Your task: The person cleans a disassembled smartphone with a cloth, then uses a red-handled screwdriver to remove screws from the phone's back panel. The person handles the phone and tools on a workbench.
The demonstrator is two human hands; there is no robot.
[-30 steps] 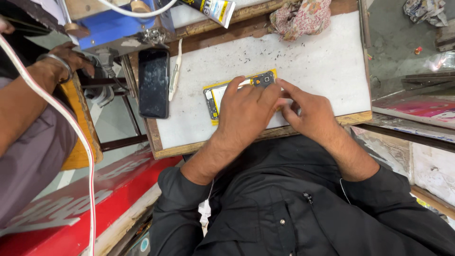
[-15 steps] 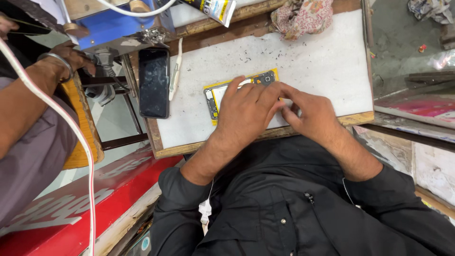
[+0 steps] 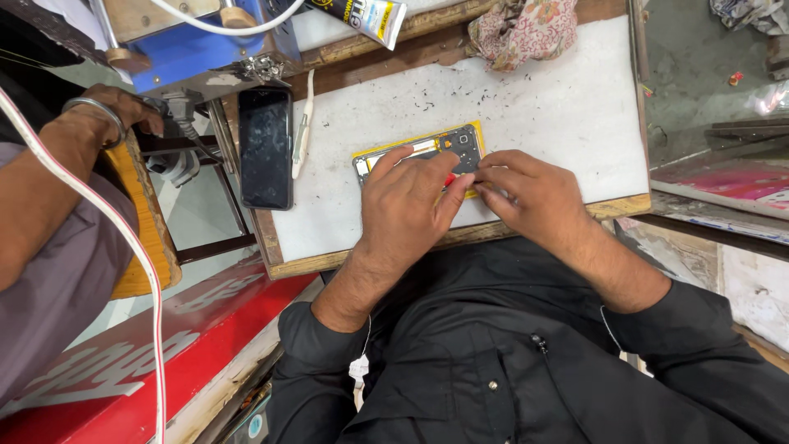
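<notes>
**Two hands on an opened phone at a small white worktop**

From where I stand, the biggest thing is the white worktop [image 3: 559,99], a board with a wooden edge and many small dark specks on it. Beside it on the left, a second person sits in a grey garment; that person's hand [image 3: 115,107], with a metal bangle on the wrist, rests near a blue machine [image 3: 205,57] at the top corner. A white cable [image 3: 107,214] runs across in front of this person.

The worker wears a black jacket [image 3: 509,353]. The left hand [image 3: 407,210] lies flat over the lower part of the opened phone [image 3: 436,148], fingers stretched and pressing on it, not clenched. The right hand [image 3: 530,193] touches the phone from the right side, its fingertips pinched together at the edge; I cannot tell if they grasp something small. A little red spot shows between the two hands.

The opened phone is near the front edge of the worktop, in the middle, with a yellow frame and grey inner parts.

A dark phone screen [image 3: 265,148] lies at the left edge, a thin white tool [image 3: 302,123] just beside it. A patterned cloth [image 3: 522,29] and a glue tube [image 3: 370,15] lie at the far side.
</notes>
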